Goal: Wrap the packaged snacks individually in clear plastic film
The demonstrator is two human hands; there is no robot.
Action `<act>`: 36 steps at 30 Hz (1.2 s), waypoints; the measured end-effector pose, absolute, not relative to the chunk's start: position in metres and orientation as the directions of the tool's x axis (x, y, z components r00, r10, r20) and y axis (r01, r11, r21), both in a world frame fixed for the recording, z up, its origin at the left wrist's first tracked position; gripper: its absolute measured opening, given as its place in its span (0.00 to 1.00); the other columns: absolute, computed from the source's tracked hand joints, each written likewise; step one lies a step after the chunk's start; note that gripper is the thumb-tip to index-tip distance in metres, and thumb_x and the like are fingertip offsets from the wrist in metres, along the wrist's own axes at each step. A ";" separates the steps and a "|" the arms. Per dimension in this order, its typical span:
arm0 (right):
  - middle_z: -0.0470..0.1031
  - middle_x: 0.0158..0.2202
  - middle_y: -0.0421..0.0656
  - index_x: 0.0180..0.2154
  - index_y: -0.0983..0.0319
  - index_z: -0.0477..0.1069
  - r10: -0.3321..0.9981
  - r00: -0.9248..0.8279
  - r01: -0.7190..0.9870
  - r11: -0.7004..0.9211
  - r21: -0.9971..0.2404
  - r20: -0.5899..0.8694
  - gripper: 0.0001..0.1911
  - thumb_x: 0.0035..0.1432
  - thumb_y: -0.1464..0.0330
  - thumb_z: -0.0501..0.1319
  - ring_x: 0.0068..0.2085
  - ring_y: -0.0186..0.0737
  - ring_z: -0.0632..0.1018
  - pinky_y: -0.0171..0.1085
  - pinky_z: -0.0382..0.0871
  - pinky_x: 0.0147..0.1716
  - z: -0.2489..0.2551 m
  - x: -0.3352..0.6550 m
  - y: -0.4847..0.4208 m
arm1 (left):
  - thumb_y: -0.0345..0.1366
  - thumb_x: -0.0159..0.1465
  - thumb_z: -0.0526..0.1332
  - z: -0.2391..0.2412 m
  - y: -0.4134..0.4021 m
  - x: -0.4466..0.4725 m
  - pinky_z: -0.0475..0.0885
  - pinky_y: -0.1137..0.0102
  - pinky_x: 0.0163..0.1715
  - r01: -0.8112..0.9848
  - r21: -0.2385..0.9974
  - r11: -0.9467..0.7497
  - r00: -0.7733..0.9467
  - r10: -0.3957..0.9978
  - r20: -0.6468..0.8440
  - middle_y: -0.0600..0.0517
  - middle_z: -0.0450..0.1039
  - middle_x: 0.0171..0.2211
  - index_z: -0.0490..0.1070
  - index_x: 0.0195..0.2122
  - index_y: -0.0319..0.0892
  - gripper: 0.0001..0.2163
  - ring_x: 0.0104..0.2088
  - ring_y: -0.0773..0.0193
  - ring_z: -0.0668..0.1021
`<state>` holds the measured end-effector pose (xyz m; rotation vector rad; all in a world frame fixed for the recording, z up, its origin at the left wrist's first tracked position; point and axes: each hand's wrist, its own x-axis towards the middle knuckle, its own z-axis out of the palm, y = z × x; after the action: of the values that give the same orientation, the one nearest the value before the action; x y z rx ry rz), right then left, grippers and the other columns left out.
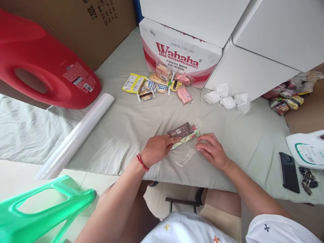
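Observation:
My left hand, with a red cord bracelet at the wrist, is closed on small snack packets on the cloth. One is a dark brown packet; beside it lies a green packet. Clear plastic film lies under and around them, with crumpled edges toward me and at the far end. My right hand is at the right edge of the film, its fingers loosely curved and apart. Whether its fingertips touch the film I cannot tell.
Loose snacks lie before a Wahaha carton. Several clear wrapped bundles sit right of them. A film roll and red jug stand left; a phone, keys and white bottle lie right.

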<state>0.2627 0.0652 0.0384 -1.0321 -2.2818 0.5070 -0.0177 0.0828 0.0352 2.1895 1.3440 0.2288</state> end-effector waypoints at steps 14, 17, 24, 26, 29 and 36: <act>0.74 0.47 0.49 0.53 0.55 0.70 0.762 -0.584 0.524 0.616 -0.588 0.279 0.19 0.71 0.52 0.53 0.48 0.47 0.76 0.45 0.71 0.48 0.074 0.230 0.136 | 0.30 0.68 0.54 0.038 0.085 -0.019 0.72 0.69 0.34 0.755 0.591 -0.286 0.462 0.870 -0.170 0.53 0.84 0.44 0.78 0.55 0.59 0.21 0.37 0.59 0.82; 0.64 0.64 0.54 0.68 0.54 0.55 0.716 -0.654 0.503 0.651 -0.568 0.243 0.45 0.58 0.42 0.63 0.65 0.59 0.64 0.56 0.63 0.61 0.072 0.251 0.127 | 0.30 0.68 0.53 0.039 0.085 -0.019 0.71 0.69 0.34 0.756 0.586 -0.292 0.473 0.862 -0.182 0.53 0.83 0.45 0.78 0.55 0.58 0.21 0.39 0.58 0.83; 0.77 0.34 0.45 0.46 0.54 0.77 0.782 -0.592 0.558 0.572 -0.601 0.194 0.14 0.70 0.55 0.57 0.43 0.46 0.74 0.47 0.69 0.48 0.042 0.247 0.138 | 0.30 0.68 0.52 0.037 0.084 -0.019 0.72 0.69 0.35 0.742 0.602 -0.295 0.465 0.874 -0.145 0.54 0.83 0.45 0.78 0.55 0.57 0.22 0.41 0.59 0.83; 0.74 0.31 0.43 0.39 0.56 0.77 0.784 -0.593 0.538 0.555 -0.635 0.182 0.17 0.71 0.56 0.55 0.37 0.41 0.73 0.41 0.69 0.41 0.039 0.237 0.146 | 0.30 0.67 0.53 0.037 0.084 -0.019 0.72 0.69 0.35 0.746 0.597 -0.294 0.461 0.875 -0.146 0.53 0.83 0.46 0.78 0.55 0.57 0.21 0.40 0.58 0.83; 0.72 0.33 0.42 0.37 0.59 0.77 0.815 -0.565 0.553 0.492 -0.672 0.132 0.17 0.70 0.55 0.56 0.31 0.36 0.73 0.36 0.66 0.33 0.037 0.224 0.155 | 0.31 0.67 0.53 0.038 0.085 -0.018 0.71 0.68 0.33 0.765 0.572 -0.295 0.455 0.876 -0.157 0.52 0.84 0.44 0.79 0.54 0.56 0.21 0.38 0.57 0.83; 0.74 0.34 0.40 0.35 0.59 0.71 0.865 -0.500 0.673 0.426 -0.604 0.053 0.10 0.68 0.63 0.59 0.32 0.35 0.73 0.35 0.61 0.33 0.025 0.212 0.156 | 0.31 0.67 0.51 0.038 0.086 -0.020 0.67 0.69 0.31 0.718 0.647 -0.256 0.434 0.892 -0.129 0.53 0.83 0.37 0.79 0.51 0.52 0.20 0.31 0.62 0.79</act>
<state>0.2117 0.1557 0.0252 -1.3164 -2.3290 0.7441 -0.0197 0.0862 0.0384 2.0473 1.3494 0.3477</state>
